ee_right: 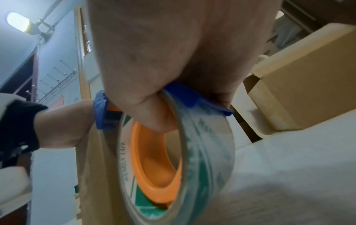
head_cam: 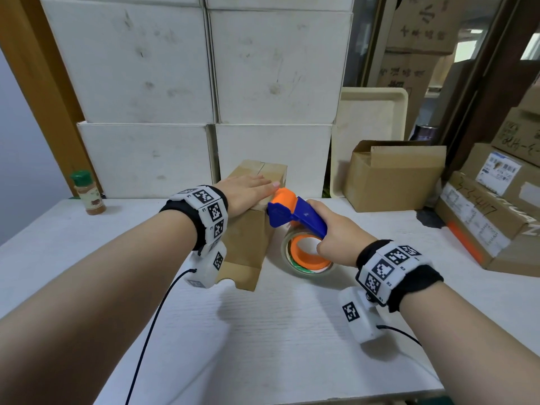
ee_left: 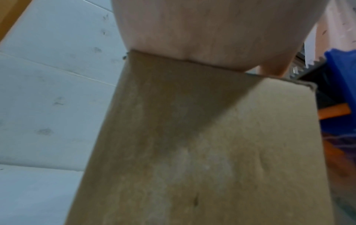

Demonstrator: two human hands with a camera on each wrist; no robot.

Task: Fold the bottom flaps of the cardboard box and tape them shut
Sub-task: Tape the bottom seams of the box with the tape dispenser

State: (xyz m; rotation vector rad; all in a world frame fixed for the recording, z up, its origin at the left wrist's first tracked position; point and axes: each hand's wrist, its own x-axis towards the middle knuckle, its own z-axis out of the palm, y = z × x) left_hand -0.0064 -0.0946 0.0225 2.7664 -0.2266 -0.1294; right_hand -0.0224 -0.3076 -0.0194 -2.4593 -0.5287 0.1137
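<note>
A small brown cardboard box point(head_cam: 248, 229) stands on the white table point(head_cam: 263, 331) with its folded flaps facing up. My left hand point(head_cam: 248, 191) lies flat on those flaps with straight fingers, pressing them down; the left wrist view shows the palm point(ee_left: 202, 38) on the box's top edge point(ee_left: 192, 137). My right hand point(head_cam: 336, 232) grips the blue and orange tape dispenser point(head_cam: 295, 214), whose orange head touches the box's near right top corner. The clear tape roll point(ee_right: 183, 159) hangs under the hand, beside the box's right side.
Stacked white boxes point(head_cam: 204, 83) form a wall just behind the box. A spice jar point(head_cam: 89, 191) stands at the back left. An open cardboard box point(head_cam: 394, 176) and a cream tray point(head_cam: 374, 112) are at the back right, labelled cartons point(head_cam: 482, 223) at far right.
</note>
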